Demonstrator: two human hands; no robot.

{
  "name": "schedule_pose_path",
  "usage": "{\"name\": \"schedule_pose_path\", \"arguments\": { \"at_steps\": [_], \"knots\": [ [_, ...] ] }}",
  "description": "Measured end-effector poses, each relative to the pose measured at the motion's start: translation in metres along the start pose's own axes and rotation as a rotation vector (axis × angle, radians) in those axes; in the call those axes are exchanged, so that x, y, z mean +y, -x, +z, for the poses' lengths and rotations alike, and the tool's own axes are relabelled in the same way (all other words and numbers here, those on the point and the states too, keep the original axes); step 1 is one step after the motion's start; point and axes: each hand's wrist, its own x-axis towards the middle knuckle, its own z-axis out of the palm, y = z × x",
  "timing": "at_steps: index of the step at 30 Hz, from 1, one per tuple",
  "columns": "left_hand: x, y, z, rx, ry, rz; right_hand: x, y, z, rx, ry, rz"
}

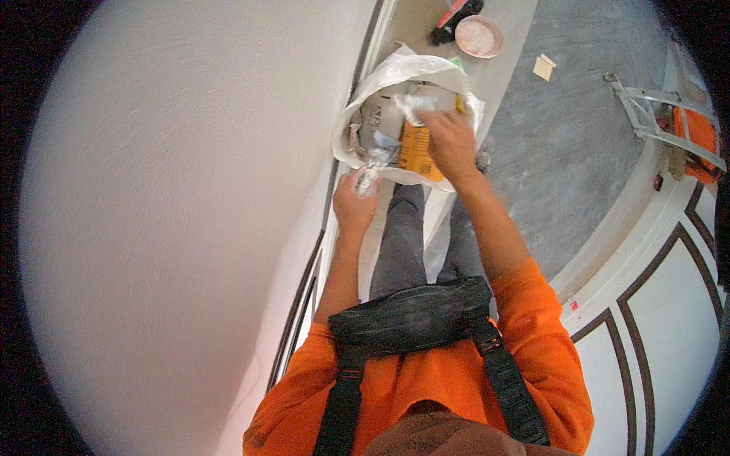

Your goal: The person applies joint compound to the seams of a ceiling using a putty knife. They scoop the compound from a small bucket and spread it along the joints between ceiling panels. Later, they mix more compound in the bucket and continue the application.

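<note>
An open white sack (411, 64) stands in front of my legs, its rim rolled unevenly. Inside lie white printed packaging (379, 114) and an orange-yellow packet (416, 152). At the sack's near left rim my left hand (355, 201) is closed on a crumpled clear plastic wrapper (372, 171), which reaches up into the sack's mouth. Over the right side of the opening, my right hand (450, 143) is smeared by motion. Its fingers close on a crumpled whitish piece of plastic (414, 106) above the contents. The far fingertips are blurred.
A pale wall (175, 190) runs close along the left. Beyond the sack are a pink-rimmed bowl (479, 36) of whitish material and a black brush (456, 21). Right are a grey floor (563, 152), a pale scrap (544, 67) and a metal ladder (661, 114).
</note>
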Motion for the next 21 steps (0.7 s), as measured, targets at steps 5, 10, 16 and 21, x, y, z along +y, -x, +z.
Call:
{"name": "schedule_pose_path", "arguments": {
  "at_steps": [5, 10, 16, 21],
  "knots": [
    [-0.003, 0.028, -0.006, -0.022, 0.243, -0.242, -0.009, 0.021, -0.011, -0.119, -0.171, 0.356],
    [0.024, 0.072, -0.023, -0.122, 0.329, -0.450, 0.024, 0.038, -0.079, -0.037, -1.182, 0.782],
    [0.050, 0.160, 0.012, -0.041, 0.512, -0.595, 0.093, 0.085, -0.200, -0.149, -1.649, 0.806],
    [0.128, 0.221, 0.089, 0.087, 0.819, -0.643, 0.174, 0.137, -0.318, -0.176, -1.582, 0.731]
  ]
}}
